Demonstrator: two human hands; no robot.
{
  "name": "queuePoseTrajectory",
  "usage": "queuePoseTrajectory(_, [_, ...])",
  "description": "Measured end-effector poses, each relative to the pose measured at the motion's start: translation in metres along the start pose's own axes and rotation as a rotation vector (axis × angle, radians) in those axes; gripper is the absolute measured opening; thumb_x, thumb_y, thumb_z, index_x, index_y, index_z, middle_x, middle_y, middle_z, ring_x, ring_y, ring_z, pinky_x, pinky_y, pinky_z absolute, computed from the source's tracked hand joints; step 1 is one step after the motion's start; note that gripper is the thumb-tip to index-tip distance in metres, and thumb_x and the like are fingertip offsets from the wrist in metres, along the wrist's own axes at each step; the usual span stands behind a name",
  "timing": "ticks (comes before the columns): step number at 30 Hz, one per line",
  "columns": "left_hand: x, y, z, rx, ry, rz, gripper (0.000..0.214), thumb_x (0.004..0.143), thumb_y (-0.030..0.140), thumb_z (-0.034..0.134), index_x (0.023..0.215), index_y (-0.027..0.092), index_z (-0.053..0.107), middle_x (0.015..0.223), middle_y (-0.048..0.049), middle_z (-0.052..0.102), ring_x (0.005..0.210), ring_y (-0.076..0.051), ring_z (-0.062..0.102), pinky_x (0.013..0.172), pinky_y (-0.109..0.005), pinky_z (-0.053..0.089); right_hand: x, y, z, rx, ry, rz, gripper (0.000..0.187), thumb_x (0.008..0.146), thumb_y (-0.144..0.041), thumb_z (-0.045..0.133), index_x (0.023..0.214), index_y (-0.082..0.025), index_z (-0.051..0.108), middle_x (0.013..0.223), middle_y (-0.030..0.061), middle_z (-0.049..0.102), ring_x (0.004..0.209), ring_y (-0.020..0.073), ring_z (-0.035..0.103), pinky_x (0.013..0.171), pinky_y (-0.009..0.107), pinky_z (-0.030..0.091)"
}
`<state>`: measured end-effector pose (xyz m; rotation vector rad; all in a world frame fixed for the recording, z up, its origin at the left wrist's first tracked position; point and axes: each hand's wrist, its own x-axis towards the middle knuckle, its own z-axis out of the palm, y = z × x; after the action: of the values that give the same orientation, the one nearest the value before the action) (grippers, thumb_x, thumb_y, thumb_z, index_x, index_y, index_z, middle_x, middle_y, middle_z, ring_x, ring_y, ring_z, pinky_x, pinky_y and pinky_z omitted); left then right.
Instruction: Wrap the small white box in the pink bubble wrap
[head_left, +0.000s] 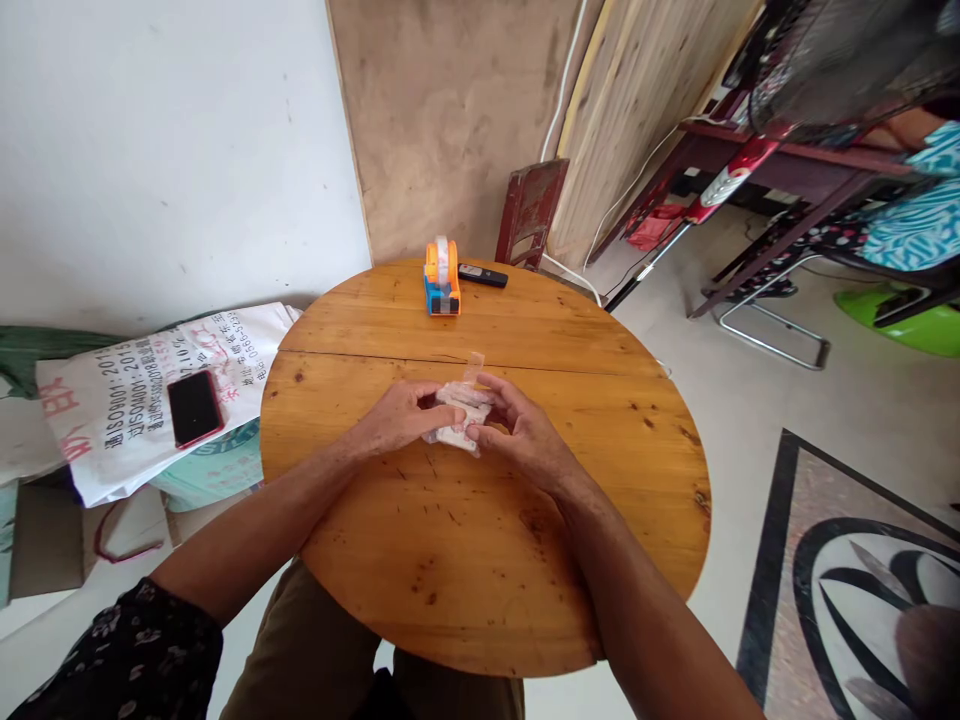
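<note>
A small white packet in clear plastic wrap [459,428] is between my two hands, over the middle of the round wooden table [465,560]. My left hand [409,415] grips its left side, thumb on top. From the right, my right hand [517,428] holds it with thumb and fingers. A strip of clear tape [474,367] sticks up from the packet's far edge. What the wrap contains I cannot make out. Farther back on the table stands an orange and blue tape dispenser [442,278] with a roll of clear tape.
A black remote-like object [482,275] lies beside the dispenser. At left, a phone [196,408] rests on a white printed sack [150,400]. Behind the table is a dark red chair [531,212]; a standing fan [731,180] and a seated person [911,215] are at right.
</note>
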<state>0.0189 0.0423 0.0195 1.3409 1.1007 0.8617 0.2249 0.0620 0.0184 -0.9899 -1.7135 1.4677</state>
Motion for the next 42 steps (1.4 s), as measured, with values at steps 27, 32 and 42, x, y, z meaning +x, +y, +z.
queuePoseTrajectory(27, [0.009,-0.011,0.016,-0.644,-0.180,-0.126,0.057,0.058,0.032,0.091,0.107,0.011,0.070,0.097,-0.0095,0.072,0.082,-0.017,0.067,0.079,-0.028,0.051,-0.002,0.009,0.010,0.088,0.114,-0.231,0.073,0.083,-0.045,0.071,0.147,-0.029,0.039,0.157,0.0092,0.040,0.143,0.0283,0.040,0.117,0.049,0.035])
queuePoseTrajectory(32, [0.009,-0.005,0.013,-0.698,-0.111,-0.062,0.057,0.058,0.026,0.091,0.109,0.012,0.070,0.104,-0.0106,0.073,0.083,-0.017,0.068,0.077,-0.028,0.052,0.001,0.006,-0.004,0.164,0.298,-0.126,0.062,0.080,-0.046,0.074,0.133,-0.024,0.051,0.120,0.0102,0.069,0.115,0.0264,0.064,0.104,0.046,0.048])
queuePoseTrajectory(42, [0.005,-0.003,0.012,-0.602,-0.201,-0.061,0.063,0.060,0.030,0.090,0.117,0.014,0.068,0.107,-0.0097,0.070,0.089,-0.017,0.066,0.080,-0.027,0.050,-0.004,0.001,0.004,-0.003,0.227,-0.120,0.061,0.085,-0.055,0.067,0.134,-0.022,0.054,0.114,0.0089,0.071,0.107,0.0243,0.066,0.095,0.039,0.052])
